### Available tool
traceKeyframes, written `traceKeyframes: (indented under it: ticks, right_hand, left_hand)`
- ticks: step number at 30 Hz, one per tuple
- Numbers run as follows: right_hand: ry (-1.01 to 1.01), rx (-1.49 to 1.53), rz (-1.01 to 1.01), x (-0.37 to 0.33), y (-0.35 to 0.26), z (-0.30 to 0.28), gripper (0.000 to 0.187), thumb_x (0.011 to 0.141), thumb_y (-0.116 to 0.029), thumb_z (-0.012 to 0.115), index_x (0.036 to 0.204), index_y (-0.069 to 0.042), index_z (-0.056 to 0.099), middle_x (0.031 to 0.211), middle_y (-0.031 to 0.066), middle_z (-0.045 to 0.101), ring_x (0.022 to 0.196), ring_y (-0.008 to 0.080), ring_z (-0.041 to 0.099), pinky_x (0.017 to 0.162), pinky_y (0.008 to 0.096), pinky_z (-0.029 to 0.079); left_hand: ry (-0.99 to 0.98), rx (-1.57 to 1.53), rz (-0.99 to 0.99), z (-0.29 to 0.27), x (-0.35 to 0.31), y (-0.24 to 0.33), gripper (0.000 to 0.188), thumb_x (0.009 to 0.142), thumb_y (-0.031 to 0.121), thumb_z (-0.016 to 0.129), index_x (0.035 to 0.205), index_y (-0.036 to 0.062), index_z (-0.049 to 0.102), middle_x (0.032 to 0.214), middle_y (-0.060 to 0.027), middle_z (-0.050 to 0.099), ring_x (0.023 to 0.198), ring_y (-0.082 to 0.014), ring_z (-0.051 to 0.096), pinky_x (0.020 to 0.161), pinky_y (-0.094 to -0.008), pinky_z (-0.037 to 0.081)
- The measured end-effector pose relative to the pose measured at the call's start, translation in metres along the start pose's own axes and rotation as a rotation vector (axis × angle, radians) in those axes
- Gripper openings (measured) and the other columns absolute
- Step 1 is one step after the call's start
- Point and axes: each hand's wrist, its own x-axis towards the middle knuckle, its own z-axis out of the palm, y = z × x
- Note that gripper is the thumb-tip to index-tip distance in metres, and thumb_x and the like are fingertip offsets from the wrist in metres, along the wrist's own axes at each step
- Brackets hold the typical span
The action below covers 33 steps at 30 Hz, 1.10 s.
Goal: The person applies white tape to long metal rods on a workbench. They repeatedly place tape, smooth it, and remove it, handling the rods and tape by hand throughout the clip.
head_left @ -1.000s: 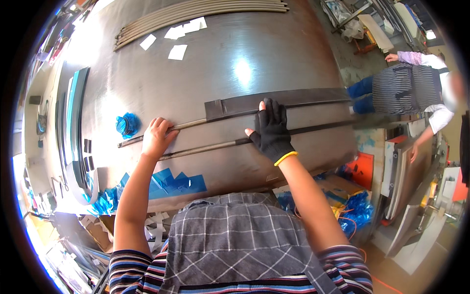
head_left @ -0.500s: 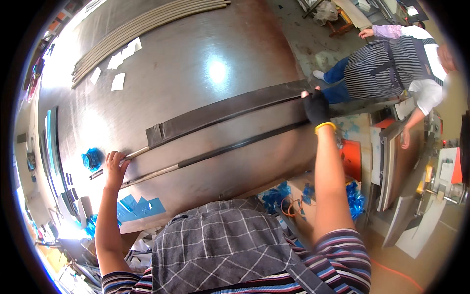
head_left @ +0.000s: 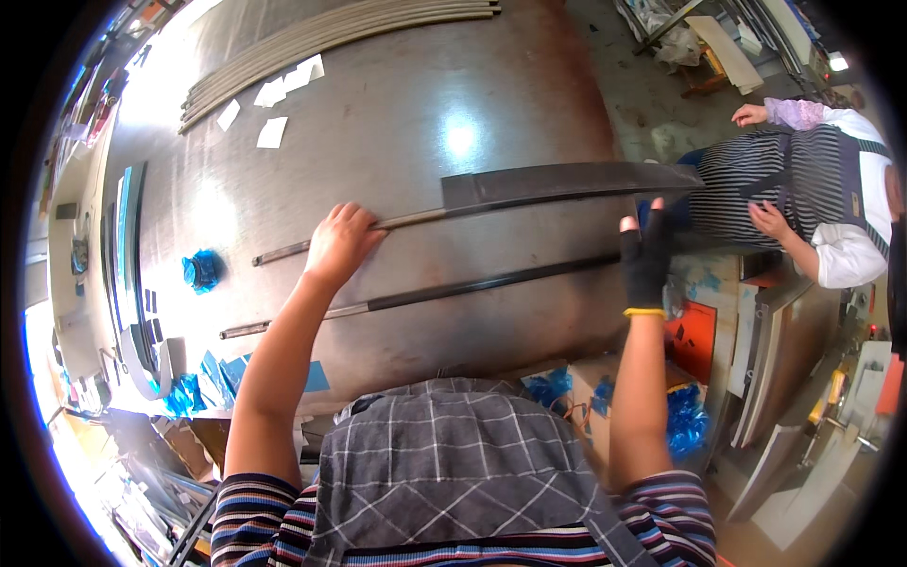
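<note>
My bare left hand [head_left: 344,244] is closed round the bare end of a metal rod [head_left: 420,218] lying slantwise over the table. Along the rod's right part a dark flat strip [head_left: 557,182] stands out on the far side and reaches past the table's right edge. My right hand [head_left: 648,250], in a black fingerless glove with a yellow cuff, is off the strip; its fingers are stretched up and apart. It hovers by the right end of a second rod [head_left: 491,284], which is dark along most of its length, bare at the left, and lies nearer to me.
A co-worker in a striped apron [head_left: 746,175] stands beyond the table's right edge. Several long tubes [head_left: 340,42] and white paper pieces [head_left: 271,132] lie on the far table. A blue tape roll [head_left: 200,271] sits left. A cardboard box [head_left: 590,378] stands at the near right.
The rod with the strip has slid right, past the table edge, with my left hand on it. My right hand has let go of the strip's end and spread its fingers.
</note>
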Motion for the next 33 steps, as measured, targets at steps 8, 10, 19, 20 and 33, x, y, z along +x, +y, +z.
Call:
traceKeyframes:
  ticks: [8, 10, 19, 20, 33]
  right_hand:
    - [-0.101, 0.143, -0.243, -0.107, -0.116, 0.015, 0.072, 0.089, -0.028, 0.07, 0.15, -0.004, 0.04, 0.15, 0.0234, 0.044, 0.141, 0.0429, 0.038, 0.117, 0.0492, 0.03]
    - [-0.135, 0.179, -0.273, -0.144, -0.135, 0.022, 0.068, 0.088, -0.023, 0.071, 0.147, -0.004, 0.044, 0.149, 0.0219, 0.046, 0.139, 0.0417, 0.041, 0.116, 0.0476, 0.032]
    - [-0.198, 0.203, -0.388, -0.241, -0.26, 0.062, 0.041, 0.082, -0.013, 0.072, 0.122, -0.007, 0.065, 0.117, 0.0128, 0.064, 0.111, 0.0326, 0.059, 0.099, 0.0431, 0.045]
    - [-0.219, 0.217, -0.399, -0.245, -0.277, 0.066, 0.037, 0.082, -0.013, 0.071, 0.119, -0.007, 0.066, 0.113, 0.0127, 0.064, 0.108, 0.0329, 0.059, 0.097, 0.0435, 0.045]
    - [-0.515, 0.195, -0.636, -0.286, -0.371, 0.073, 0.03, 0.083, -0.017, 0.069, 0.112, -0.007, 0.068, 0.108, 0.0161, 0.065, 0.106, 0.0364, 0.059, 0.094, 0.0464, 0.046]
  left_hand:
    - [0.219, -0.127, -0.119, -0.035, -0.018, -0.01, 0.025, 0.084, 0.02, 0.074, 0.106, 0.0081, 0.069, 0.103, -0.0115, 0.064, 0.103, -0.0329, 0.059, 0.089, -0.0432, 0.05]
    - [0.231, -0.187, -0.195, -0.056, -0.057, -0.043, 0.026, 0.084, 0.016, 0.073, 0.108, 0.0065, 0.068, 0.105, -0.0125, 0.065, 0.105, -0.0347, 0.059, 0.09, -0.0436, 0.05]
    - [0.552, -0.064, -0.632, -0.098, -0.297, -0.155, 0.011, 0.086, 0.011, 0.071, 0.095, 0.0043, 0.07, 0.091, -0.0099, 0.067, 0.088, -0.0287, 0.066, 0.079, -0.0389, 0.052]
    - [0.583, -0.064, -0.695, -0.099, -0.32, -0.162, 0.011, 0.086, 0.01, 0.071, 0.095, 0.0042, 0.07, 0.09, -0.0097, 0.067, 0.086, -0.0275, 0.066, 0.078, -0.038, 0.052]
    - [0.848, 0.144, -0.897, -0.189, -0.422, -0.308, 0.015, 0.086, 0.018, 0.071, 0.098, 0.0081, 0.072, 0.094, -0.0098, 0.07, 0.093, -0.0303, 0.066, 0.083, -0.041, 0.052]
